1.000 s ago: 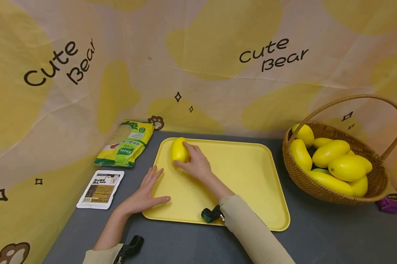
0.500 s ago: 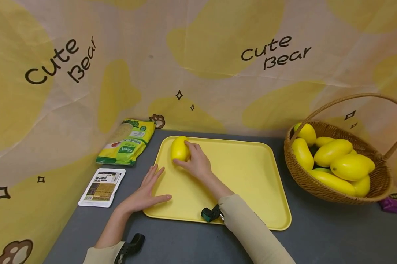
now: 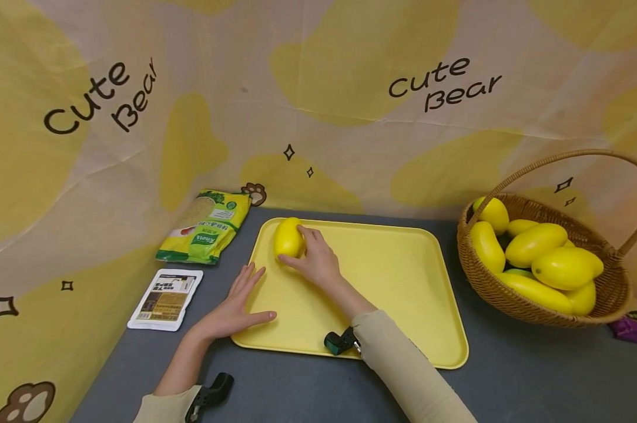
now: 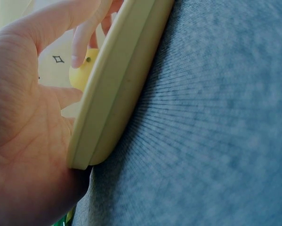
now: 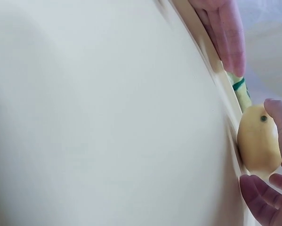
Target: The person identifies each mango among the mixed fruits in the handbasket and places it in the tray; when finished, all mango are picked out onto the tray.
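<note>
A yellow mango (image 3: 288, 238) lies at the back left corner of a yellow tray (image 3: 392, 282). My right hand (image 3: 318, 258) holds it from the right, thumb on the near side and fingers on the far side. In the right wrist view the mango (image 5: 259, 140) shows a small dark stem spot between thumb and fingers. My left hand (image 3: 236, 311) rests at the tray's left edge with fingers spread and thumb over the rim. The left wrist view shows its palm (image 4: 28, 136) against the tray's outer wall (image 4: 117, 89).
A wicker basket (image 3: 540, 311) with a tall handle and several mangoes stands on the right, with a purple package (image 3: 634, 328) beside it. Left of the tray lie a yellow-green food bag (image 3: 204, 228) and a white flat pack (image 3: 165, 299). A printed cloth backs the grey table.
The head view has shifted very slightly. Both hands, the mango and the tray keep their places relative to one another.
</note>
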The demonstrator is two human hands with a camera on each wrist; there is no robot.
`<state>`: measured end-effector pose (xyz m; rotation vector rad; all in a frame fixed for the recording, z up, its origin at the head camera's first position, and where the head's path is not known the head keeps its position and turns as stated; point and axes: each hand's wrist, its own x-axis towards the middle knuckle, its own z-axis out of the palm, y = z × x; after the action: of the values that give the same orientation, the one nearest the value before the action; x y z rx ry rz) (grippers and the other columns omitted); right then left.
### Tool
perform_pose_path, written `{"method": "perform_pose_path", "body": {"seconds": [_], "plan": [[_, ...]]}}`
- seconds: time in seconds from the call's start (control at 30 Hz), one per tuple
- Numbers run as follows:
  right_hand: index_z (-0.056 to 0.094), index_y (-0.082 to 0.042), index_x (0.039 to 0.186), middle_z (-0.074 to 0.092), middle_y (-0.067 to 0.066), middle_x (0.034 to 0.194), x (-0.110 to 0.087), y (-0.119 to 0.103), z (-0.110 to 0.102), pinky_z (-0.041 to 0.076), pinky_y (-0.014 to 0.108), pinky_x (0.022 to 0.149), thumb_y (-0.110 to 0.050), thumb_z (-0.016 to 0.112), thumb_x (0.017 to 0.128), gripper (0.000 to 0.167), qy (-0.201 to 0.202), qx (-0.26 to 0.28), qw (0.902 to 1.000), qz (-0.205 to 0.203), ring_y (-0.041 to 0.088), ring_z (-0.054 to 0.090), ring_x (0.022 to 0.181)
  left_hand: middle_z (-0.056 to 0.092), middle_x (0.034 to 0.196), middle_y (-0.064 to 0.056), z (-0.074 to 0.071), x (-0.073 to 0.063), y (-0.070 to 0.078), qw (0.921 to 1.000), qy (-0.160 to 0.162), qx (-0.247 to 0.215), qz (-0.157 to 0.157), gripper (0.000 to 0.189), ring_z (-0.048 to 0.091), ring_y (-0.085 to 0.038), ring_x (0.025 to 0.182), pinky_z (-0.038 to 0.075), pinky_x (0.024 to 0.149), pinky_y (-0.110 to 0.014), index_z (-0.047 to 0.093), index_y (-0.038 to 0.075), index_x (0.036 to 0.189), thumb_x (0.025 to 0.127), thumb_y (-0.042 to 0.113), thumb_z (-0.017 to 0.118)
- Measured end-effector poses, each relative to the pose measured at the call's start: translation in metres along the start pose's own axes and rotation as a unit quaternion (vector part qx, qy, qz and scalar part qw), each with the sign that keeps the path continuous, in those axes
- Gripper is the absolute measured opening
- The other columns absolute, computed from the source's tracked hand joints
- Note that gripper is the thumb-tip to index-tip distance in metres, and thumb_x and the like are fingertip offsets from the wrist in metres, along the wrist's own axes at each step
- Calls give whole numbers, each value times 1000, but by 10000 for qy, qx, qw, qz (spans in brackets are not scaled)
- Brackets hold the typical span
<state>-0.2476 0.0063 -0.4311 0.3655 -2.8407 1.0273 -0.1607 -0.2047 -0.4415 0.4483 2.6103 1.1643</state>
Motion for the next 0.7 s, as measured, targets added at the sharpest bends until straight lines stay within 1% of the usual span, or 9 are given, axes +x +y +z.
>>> {"method": "perform_pose_path", "body": {"seconds": [0.23,0.3,0.37,0.47,0.53,0.6,0.7], "plan": [[39,-15,149,49,7,139,-2,1,-1,51,32,81,-55,73,82,85,-56,71,9999,85,20,58,95,-7,162,-18,0,0,-1,10000,5,8,15,100,-12,-37,146,5,108,-70,19,10,156,82,45,76],[40,-14,148,49,7,139,-4,1,-2,51,34,83,-55,72,82,84,-50,161,9998,103,21,58,98,-6,162,-18,1,0,-1,10000,14,15,24,100,-11,-37,146,6,108,-70,19,10,156,82,45,76],[42,-13,147,50,8,139,-7,2,-5,50,38,89,-54,73,82,83,-38,299,9995,131,23,57,106,-6,162,-18,2,0,-1,10000,5,7,36,100,-11,-37,146,6,108,-70,19,11,156,82,45,76],[45,-12,146,49,9,141,-10,6,-9,44,44,100,-50,74,83,79,-14,512,9985,170,28,51,121,-7,162,-18,3,1,-1,10000,-9,2,77,100,-11,-38,146,6,108,-70,19,10,156,82,45,76],[46,-11,145,48,10,142,-13,9,-12,40,45,104,-47,74,83,76,-41,632,9979,167,30,46,127,-6,162,-19,3,2,-2,10000,-6,23,95,100,-11,-38,146,5,108,-70,19,10,156,82,45,75],[47,-10,144,48,11,142,-16,11,-17,39,45,105,-43,74,85,73,-61,782,9968,125,31,45,128,-6,162,-19,3,2,-2,10000,17,22,92,100,-11,-38,146,5,108,-70,19,9,156,82,45,76],[49,-9,142,48,11,142,-22,13,-29,41,45,102,-38,73,87,66,-117,1043,9945,47,31,47,125,-6,161,-19,2,2,-2,10000,33,17,75,100,-11,-38,146,5,108,-70,20,8,156,82,44,76]]}}
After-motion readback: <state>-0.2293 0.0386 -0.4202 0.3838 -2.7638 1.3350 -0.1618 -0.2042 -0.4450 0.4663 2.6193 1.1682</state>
